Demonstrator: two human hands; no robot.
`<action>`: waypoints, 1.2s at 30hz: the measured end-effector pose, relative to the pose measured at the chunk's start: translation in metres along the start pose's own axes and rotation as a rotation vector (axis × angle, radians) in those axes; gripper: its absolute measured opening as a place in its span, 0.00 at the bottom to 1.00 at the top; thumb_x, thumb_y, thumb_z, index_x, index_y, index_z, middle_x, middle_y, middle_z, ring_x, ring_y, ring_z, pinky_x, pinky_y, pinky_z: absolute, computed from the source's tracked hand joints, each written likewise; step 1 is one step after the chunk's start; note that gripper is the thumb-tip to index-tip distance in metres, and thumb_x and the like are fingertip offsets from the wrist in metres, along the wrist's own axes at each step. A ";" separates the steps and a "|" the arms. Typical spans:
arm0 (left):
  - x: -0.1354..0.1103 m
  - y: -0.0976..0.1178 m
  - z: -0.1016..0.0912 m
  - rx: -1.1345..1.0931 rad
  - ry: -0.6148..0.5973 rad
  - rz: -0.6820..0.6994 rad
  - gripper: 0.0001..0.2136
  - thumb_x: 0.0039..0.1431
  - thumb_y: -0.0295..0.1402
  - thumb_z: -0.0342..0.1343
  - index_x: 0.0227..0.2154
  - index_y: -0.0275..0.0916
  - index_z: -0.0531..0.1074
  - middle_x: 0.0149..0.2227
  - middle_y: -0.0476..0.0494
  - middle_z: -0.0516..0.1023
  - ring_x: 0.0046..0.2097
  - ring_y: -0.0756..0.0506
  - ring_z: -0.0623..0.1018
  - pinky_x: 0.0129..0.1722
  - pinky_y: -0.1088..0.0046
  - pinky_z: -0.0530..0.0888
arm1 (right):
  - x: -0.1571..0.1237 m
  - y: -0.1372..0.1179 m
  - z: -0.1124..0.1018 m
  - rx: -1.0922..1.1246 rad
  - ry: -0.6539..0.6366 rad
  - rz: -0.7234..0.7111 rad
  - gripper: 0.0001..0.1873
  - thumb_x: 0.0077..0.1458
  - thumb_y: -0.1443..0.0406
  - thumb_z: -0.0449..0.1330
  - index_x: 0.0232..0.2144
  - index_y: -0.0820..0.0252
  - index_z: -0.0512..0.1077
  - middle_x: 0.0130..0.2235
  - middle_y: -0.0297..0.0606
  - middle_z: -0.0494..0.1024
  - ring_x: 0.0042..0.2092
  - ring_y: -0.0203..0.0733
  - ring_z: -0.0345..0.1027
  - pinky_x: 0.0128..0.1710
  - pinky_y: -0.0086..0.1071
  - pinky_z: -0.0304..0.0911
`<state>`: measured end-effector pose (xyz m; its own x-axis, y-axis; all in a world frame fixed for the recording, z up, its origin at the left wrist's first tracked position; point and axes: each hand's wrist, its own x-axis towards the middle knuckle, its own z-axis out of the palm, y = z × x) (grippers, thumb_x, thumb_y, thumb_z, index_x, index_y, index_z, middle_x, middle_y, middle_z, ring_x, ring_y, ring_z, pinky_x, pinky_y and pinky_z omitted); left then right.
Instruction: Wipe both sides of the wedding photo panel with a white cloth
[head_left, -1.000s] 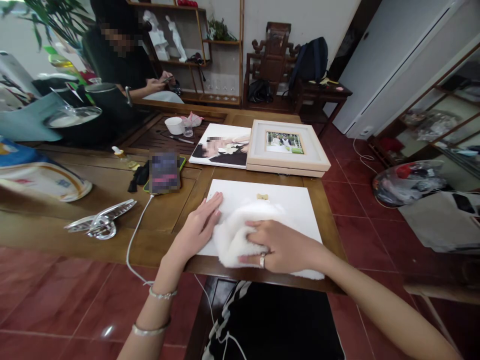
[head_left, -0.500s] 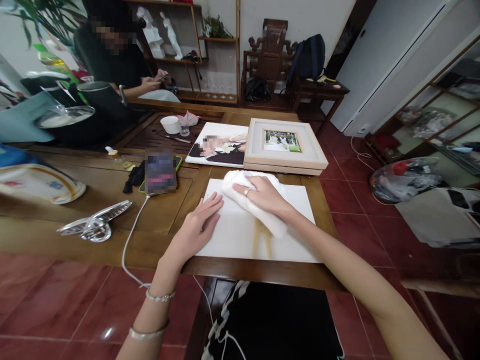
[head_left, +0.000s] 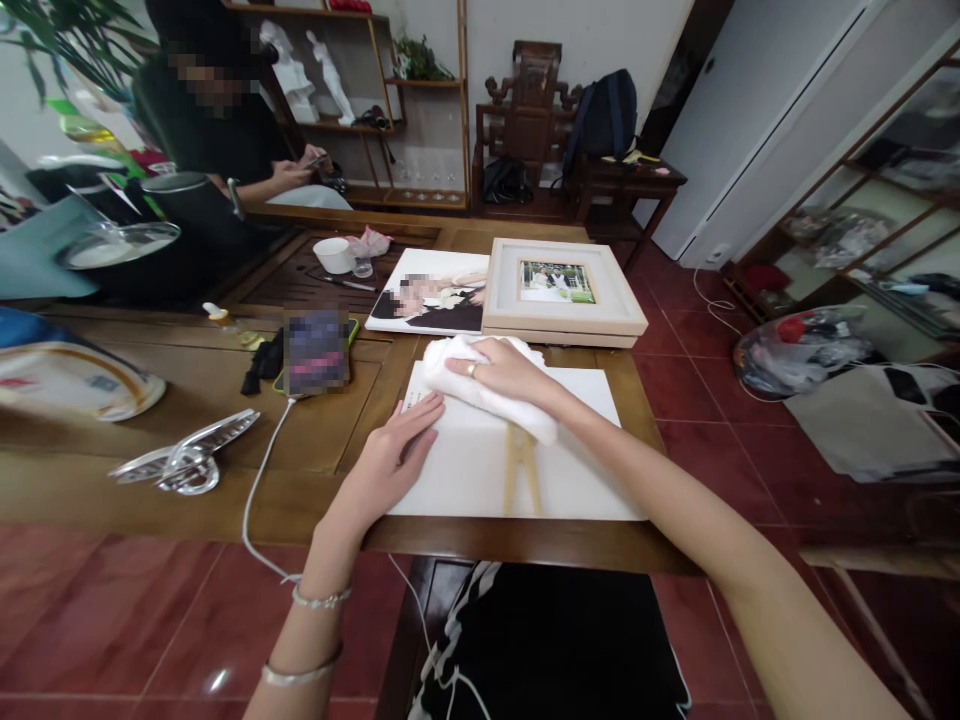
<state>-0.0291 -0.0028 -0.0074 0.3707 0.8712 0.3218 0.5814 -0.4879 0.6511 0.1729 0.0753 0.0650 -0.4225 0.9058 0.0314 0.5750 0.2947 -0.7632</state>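
A white panel [head_left: 450,470] lies flat at the front edge of the wooden table, with a tan A-shaped piece, like an easel stand, [head_left: 520,475] on its surface. My right hand [head_left: 506,370] presses a bunched white cloth [head_left: 480,390] onto the panel's far part, its fingers closed into the fabric. My left hand [head_left: 397,450] rests on the panel's left edge with fingers stretched out, close to the cloth but holding nothing. The cloth hides part of the panel and the top of the tan piece.
Behind the panel lie a photo print [head_left: 431,290] and a stacked pale wooden photo frame [head_left: 566,290]. A charging phone [head_left: 316,350], a dropper bottle [head_left: 232,325] and a silver winged ornament [head_left: 187,455] are on the left. Across the table [head_left: 300,455] a person [head_left: 217,130] sits holding a phone.
My right hand has moved the cloth a little to the left and away from me over the panel. My left hand stays at the panel's left edge. The view has shifted slightly.
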 end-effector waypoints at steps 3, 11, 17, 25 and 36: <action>0.000 0.000 0.000 -0.005 -0.006 -0.002 0.18 0.65 0.34 0.48 0.56 0.38 0.69 0.59 0.40 0.69 0.62 0.41 0.66 0.64 0.53 0.57 | -0.016 0.017 -0.020 0.041 0.016 0.054 0.16 0.56 0.52 0.56 0.29 0.58 0.73 0.37 0.38 0.79 0.40 0.47 0.69 0.44 0.37 0.59; 0.000 0.001 0.000 0.027 -0.027 -0.004 0.20 0.66 0.35 0.47 0.58 0.33 0.66 0.63 0.36 0.62 0.65 0.41 0.61 0.65 0.54 0.55 | -0.080 0.067 -0.050 0.099 0.222 0.151 0.21 0.54 0.48 0.57 0.23 0.59 0.67 0.29 0.34 0.72 0.33 0.43 0.65 0.34 0.33 0.56; -0.001 -0.002 0.000 0.040 -0.036 -0.008 0.21 0.66 0.36 0.46 0.59 0.35 0.65 0.63 0.38 0.62 0.65 0.41 0.61 0.65 0.54 0.55 | -0.109 0.073 -0.054 0.011 0.283 0.165 0.24 0.55 0.47 0.55 0.20 0.57 0.60 0.23 0.30 0.63 0.28 0.39 0.59 0.29 0.33 0.52; 0.000 -0.002 0.001 0.040 -0.023 -0.002 0.20 0.66 0.36 0.47 0.58 0.36 0.66 0.62 0.38 0.64 0.64 0.40 0.62 0.65 0.55 0.55 | -0.174 0.033 -0.033 -0.163 0.031 0.157 0.23 0.58 0.49 0.53 0.18 0.55 0.61 0.30 0.40 0.75 0.51 0.56 0.67 0.50 0.42 0.58; 0.000 0.000 -0.001 0.035 -0.026 -0.016 0.20 0.65 0.37 0.47 0.58 0.37 0.66 0.62 0.39 0.64 0.64 0.40 0.63 0.65 0.54 0.55 | -0.193 0.018 -0.041 -0.179 -0.056 0.301 0.21 0.52 0.46 0.58 0.27 0.57 0.74 0.43 0.44 0.78 0.49 0.54 0.69 0.49 0.43 0.63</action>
<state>-0.0296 -0.0027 -0.0062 0.3796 0.8773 0.2936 0.6123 -0.4762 0.6311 0.2932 -0.0818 0.0716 -0.2499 0.9436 -0.2170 0.7914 0.0700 -0.6073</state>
